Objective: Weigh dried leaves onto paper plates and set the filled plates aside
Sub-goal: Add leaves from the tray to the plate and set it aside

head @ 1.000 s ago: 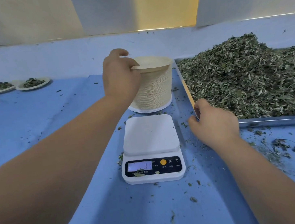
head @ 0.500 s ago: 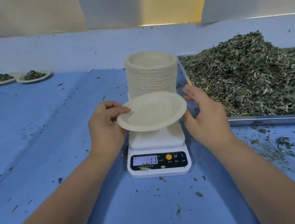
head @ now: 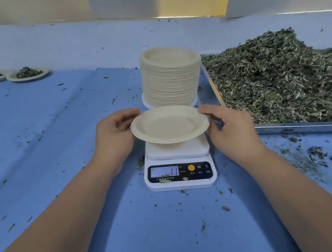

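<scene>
An empty paper plate [head: 169,125] sits on the white digital scale [head: 180,174], whose display is lit. My left hand [head: 113,137] pinches the plate's left rim, thumb on top. At the right rim, my right hand [head: 229,129] holds the edge with its fingertips. Just behind the scale stands a tall stack of paper plates [head: 171,78]. A big heap of dried leaves [head: 282,79] fills the metal tray [head: 306,128] to the right.
Several filled plates [head: 27,73] lie at the far left on the blue table cover [head: 56,141]. Leaf crumbs are scattered in front of the tray and around the scale. A blue wall runs along the back.
My left hand took a plate off the stack and brought it down to the scale. My right hand left the tray's corner and came to the plate's right rim.
</scene>
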